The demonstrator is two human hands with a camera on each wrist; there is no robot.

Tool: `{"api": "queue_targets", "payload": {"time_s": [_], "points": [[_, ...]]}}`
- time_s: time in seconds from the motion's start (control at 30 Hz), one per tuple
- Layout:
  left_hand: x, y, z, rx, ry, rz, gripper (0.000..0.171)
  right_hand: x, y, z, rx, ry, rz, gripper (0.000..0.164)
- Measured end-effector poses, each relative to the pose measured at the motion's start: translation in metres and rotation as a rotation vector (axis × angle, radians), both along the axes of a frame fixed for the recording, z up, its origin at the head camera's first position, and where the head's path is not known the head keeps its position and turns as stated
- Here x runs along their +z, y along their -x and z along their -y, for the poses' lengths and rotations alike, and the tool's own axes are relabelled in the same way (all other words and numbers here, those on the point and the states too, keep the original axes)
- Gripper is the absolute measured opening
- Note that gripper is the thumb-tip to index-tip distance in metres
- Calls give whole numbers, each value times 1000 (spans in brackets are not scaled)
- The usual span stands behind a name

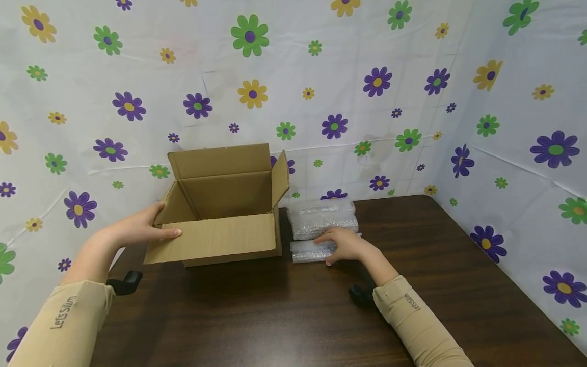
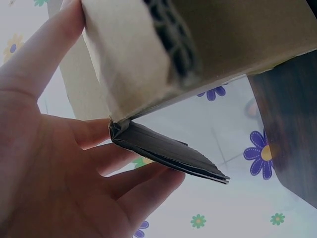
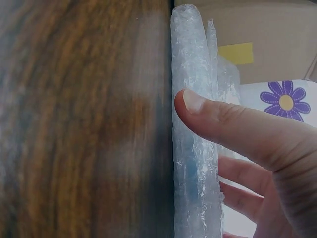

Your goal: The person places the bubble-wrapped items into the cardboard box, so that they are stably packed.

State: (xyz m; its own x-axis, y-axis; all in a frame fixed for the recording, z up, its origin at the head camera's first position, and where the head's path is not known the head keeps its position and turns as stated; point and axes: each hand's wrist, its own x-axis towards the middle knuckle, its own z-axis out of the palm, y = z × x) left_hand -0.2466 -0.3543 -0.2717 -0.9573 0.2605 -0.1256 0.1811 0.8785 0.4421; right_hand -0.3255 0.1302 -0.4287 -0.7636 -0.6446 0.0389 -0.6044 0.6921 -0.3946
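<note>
A cardboard box (image 1: pixel 229 232) stands with its flaps folded outward on the dark table. My left hand (image 1: pixel 142 227) grips its left front corner, the thumb over the front flap and the other fingers (image 2: pixel 143 198) behind the side flap (image 2: pixel 168 148). To the right of the box lie clear bubble-wrapped packages, a larger one (image 1: pixel 321 219) at the back and a slim one (image 1: pixel 304 252) in front. My right hand (image 1: pixel 348 247) holds the slim package, its thumb (image 3: pixel 213 111) on the near side and fingers around the far side, their tips hidden. What is wrapped inside does not show clearly.
The dark wooden table (image 1: pixel 257 316) has its right edge running beside a flower-patterned cloth wall (image 1: pixel 518 204). The same cloth hangs behind the box and packages. A yellow patch (image 3: pixel 237 53) marks the box's side. Black wrist-mounted parts (image 1: pixel 126 283) protrude near both sleeves.
</note>
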Motion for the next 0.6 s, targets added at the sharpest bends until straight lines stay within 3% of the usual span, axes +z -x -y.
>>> {"api": "queue_targets", "payload": {"time_s": [0.3, 0.6], "points": [[0, 1, -1, -3, 7, 1, 106, 5, -2, -1, 3, -7, -7, 59], [0, 0, 0, 1, 9, -1, 105, 10, -2, -2, 12, 16, 42, 57]]}}
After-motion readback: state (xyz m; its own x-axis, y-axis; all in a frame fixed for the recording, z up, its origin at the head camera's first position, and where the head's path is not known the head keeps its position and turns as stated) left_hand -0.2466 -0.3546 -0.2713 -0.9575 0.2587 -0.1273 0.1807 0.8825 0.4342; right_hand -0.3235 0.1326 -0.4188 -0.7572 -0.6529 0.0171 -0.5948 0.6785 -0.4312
